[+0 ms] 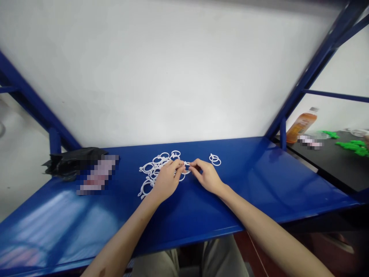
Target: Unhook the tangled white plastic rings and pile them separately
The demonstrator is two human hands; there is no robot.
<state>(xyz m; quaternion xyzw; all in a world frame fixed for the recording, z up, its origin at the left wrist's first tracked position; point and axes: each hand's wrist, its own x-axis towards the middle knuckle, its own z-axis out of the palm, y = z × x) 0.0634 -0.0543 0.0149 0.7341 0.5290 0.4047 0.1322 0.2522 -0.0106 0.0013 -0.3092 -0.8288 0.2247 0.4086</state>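
Note:
Over the blue table, my left hand (168, 179) and my right hand (208, 176) meet with pinched fingertips. Between them is a small white curtain ring (187, 172), partly covered by the fingers; both hands grip it. Under and to the left of my left hand lies a loose pile of white curtain rings (148, 167), several with small eyelets showing. Part of the pile is hidden by that hand. Off to the right, beyond my right hand, a few more white rings (215, 160) overlap on the table.
A crumpled black plastic bag (72, 161) and a blurred-out packet (99, 175) lie on the left of the blue table (259, 173). A white panel rises behind. At right, a black table (325, 161) holds an orange drink bottle (302, 125) and green pieces (354, 147).

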